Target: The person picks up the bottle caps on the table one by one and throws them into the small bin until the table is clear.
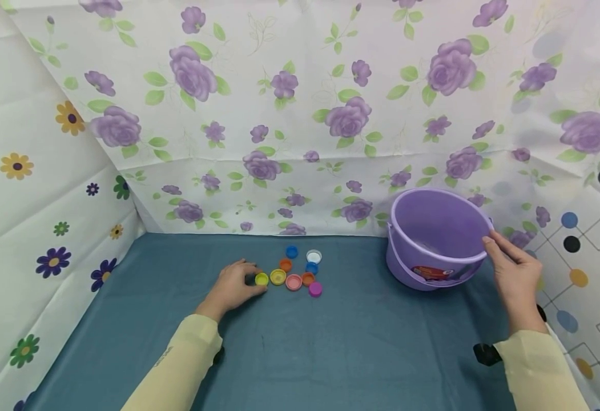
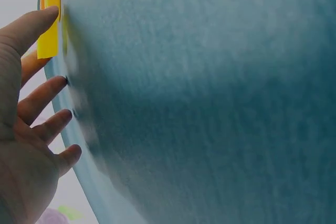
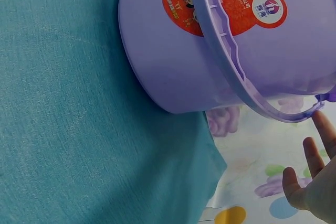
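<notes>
In the head view, my left hand point(image 1: 233, 287) is at the left end of a loose group of plastic bottle caps. Its thumb and a finger pinch the yellow-green cap point(image 1: 261, 279), which looks yellow point(image 2: 48, 32) in the left wrist view; the other fingers are spread. Close by lie a yellow cap point(image 1: 278, 277), a pink cap point(image 1: 293, 282), a magenta cap point(image 1: 315, 289), a white cap point(image 1: 313, 257), and orange and blue ones. Over on the right, my right hand point(image 1: 516, 275) grips the rim of a purple bucket point(image 1: 407, 268). The bucket tilts toward me, its handle hanging down in front.
A blue-green cloth point(image 1: 300, 354) covers the table. Behind it hangs a flowered sheet point(image 1: 300, 142), with patterned sheets at the left point(image 1: 27, 217) and right point(image 1: 587, 268) sides. The bucket stands near the back right corner.
</notes>
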